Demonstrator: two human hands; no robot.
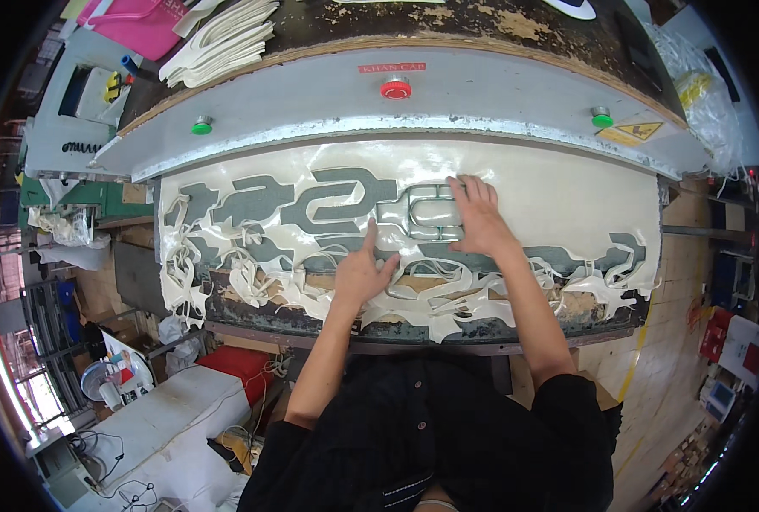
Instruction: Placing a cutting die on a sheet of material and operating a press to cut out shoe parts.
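Observation:
A metal cutting die (408,211), a fork-shaped outline of thin bars, lies on a glossy off-white sheet (576,192). My right hand (484,220) grips its right end, with fingers on the far edge and thumb at the near edge. Near the die's left end is my left hand (364,271), its index finger stretched forward and thumb spread, holding nothing. Left of the die, fork-shaped openings in the sheet show a grey-green surface (264,203) beneath. Ragged off-white scraps (443,300) hang along the sheet's near edge, below both hands.
Beyond the sheet runs a grey machine beam (499,98) with a red push button (396,88) and two green ones (201,125) (601,118). On top sit stacked off-white cut pieces (226,43) and a pink container (145,26). A white table (170,418) stands lower left.

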